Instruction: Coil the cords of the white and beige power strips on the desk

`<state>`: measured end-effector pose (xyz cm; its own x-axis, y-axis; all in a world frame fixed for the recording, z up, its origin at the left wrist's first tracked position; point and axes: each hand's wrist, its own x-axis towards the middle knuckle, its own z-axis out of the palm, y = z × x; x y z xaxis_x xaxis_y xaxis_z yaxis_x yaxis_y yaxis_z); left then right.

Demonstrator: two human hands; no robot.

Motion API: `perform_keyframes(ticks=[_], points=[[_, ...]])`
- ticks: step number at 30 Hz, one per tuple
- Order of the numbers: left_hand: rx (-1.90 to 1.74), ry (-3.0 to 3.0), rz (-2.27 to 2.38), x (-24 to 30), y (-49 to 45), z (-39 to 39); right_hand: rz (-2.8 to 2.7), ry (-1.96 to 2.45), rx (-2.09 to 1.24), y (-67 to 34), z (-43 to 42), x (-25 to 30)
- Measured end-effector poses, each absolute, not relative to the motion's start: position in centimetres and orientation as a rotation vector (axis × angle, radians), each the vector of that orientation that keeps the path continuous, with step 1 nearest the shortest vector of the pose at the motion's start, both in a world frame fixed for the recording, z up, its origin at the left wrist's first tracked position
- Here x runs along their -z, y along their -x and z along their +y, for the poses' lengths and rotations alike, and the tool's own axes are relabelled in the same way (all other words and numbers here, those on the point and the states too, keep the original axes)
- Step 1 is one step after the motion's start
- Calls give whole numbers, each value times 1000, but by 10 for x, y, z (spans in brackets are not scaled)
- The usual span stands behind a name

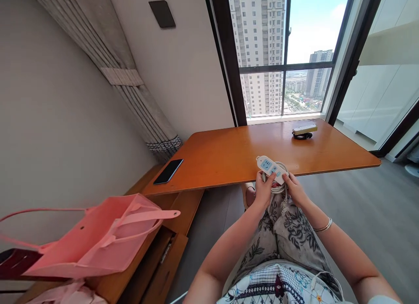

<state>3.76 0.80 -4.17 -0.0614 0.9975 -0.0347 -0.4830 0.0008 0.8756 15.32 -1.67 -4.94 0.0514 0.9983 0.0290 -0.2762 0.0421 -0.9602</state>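
Observation:
A white power strip (270, 167) with blue sockets is held at the near edge of the orange wooden table (235, 151). Its white cord (279, 188) is coiled under it. My left hand (263, 190) grips the strip and coil from the left, fingers closed. My right hand (294, 188) holds them from the right, thumb on the strip's end. Both hands hover over my lap.
A black phone (168, 171) lies at the table's left corner. A yellowish device on a black coiled cable (304, 131) sits at the far right by the window. A pink tote bag (98, 238) rests on a low wooden unit at the left. Grey floor lies to the right.

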Motion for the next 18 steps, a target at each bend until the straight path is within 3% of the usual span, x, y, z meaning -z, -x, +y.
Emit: perform_keyframes(ticks=[11,18], points=[[-1213,-1093,875,52,-34,22,-950,1097,-1193,-226,30,47],[-1330,-1284,1016,54,-3,48,-1217,1614,-906,-336,93,8]])
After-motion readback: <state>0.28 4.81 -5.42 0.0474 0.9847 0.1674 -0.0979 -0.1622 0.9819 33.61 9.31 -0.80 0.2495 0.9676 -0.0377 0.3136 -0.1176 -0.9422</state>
